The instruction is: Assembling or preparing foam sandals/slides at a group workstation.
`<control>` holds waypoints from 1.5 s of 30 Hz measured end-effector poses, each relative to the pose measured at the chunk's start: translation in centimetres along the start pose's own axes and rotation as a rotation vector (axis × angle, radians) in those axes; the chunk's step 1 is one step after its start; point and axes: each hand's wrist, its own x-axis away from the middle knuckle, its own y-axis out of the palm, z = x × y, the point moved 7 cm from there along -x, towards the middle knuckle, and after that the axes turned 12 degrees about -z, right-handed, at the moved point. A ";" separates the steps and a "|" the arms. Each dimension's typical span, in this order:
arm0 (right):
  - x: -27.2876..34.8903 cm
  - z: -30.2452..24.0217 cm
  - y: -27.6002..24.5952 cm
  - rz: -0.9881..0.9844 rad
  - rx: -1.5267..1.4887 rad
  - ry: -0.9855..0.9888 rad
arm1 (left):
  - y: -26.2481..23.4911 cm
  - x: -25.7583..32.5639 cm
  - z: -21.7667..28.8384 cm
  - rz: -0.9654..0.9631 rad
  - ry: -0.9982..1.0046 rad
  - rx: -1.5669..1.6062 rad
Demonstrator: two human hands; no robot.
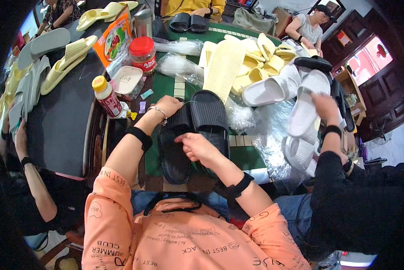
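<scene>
At six o'clock, both hands, left hand (pixel 168 106) and right hand (pixel 197 146), grip black slippers (pixel 208 118) that could slide off the table edge (pixel 184 185).

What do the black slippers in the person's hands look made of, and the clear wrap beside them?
Black slippers: probably moulded foam or rubber, matte, with ribbed footbeds. Clear wrap: thin plastic film, glossy and crinkled, with the table showing through it.
</scene>
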 end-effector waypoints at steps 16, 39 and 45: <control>-6.7 1.7 -1.6 0.241 -0.340 -0.278 | 0.9 -0.7 1.5 -0.083 0.122 -0.278; 11.1 -1.8 1.6 0.532 1.326 -0.715 | 0.3 -0.2 7.3 0.197 0.429 0.120; 8.9 0.5 -0.4 0.518 1.124 -0.366 | 1.8 0.3 7.7 0.154 0.507 0.341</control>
